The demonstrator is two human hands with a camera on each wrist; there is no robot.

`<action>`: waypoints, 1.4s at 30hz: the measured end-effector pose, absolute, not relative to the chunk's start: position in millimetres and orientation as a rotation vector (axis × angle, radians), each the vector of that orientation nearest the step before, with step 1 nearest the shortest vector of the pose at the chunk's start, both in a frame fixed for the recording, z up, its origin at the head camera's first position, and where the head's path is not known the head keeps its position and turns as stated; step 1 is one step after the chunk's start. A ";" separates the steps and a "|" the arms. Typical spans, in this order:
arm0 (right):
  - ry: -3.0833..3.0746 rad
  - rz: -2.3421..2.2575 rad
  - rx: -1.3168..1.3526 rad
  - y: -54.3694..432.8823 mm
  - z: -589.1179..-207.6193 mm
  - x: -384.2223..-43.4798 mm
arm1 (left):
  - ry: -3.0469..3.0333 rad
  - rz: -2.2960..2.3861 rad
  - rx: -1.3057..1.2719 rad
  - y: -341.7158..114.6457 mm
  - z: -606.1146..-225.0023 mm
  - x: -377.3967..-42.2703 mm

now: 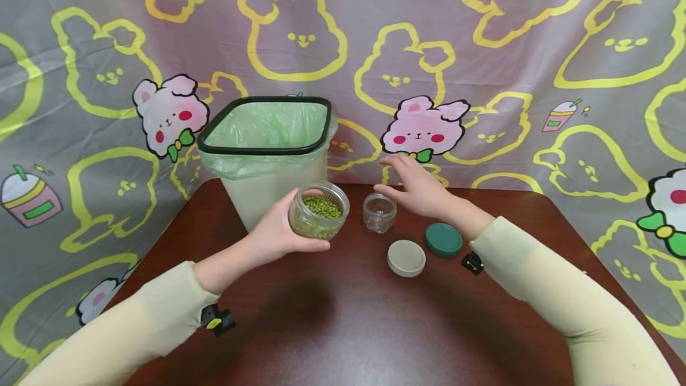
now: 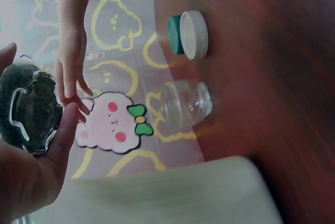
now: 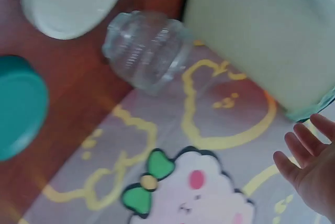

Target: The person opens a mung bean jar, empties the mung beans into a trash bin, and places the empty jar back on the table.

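Observation:
My left hand (image 1: 276, 228) grips a clear jar (image 1: 316, 228) partly filled with green mung beans (image 1: 323, 207), lifted above the table and tilted a little; it has no lid on. Nothing is in my right hand (image 1: 420, 190), which hovers over the table with its fingers extended, just beyond a smaller clear jar (image 1: 379, 219). That jar stands upright, uncovered, with no contents visible. In the right wrist view the small jar (image 3: 149, 51) is apart from the right hand (image 3: 314, 174). A pale grey lid (image 1: 406, 258) and a green lid (image 1: 443, 239) lie side by side below the right forearm.
A cream bin (image 1: 268, 177) with a black rim and green plastic liner stands at the back left of the brown table (image 1: 343, 326), close behind the left hand. A patterned cloth (image 1: 348, 34) hangs behind the table and at its sides.

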State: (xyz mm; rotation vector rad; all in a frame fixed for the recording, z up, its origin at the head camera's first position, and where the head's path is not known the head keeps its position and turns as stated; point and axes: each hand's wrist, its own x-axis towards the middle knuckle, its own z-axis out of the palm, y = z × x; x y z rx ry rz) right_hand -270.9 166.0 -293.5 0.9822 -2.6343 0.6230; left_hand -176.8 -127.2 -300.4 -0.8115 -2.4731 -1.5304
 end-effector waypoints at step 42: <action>-2.079 0.470 1.293 28.9 -257.1 -292.0 | -2.516 -1.381 -0.572 -211.9 -229.6 -175.4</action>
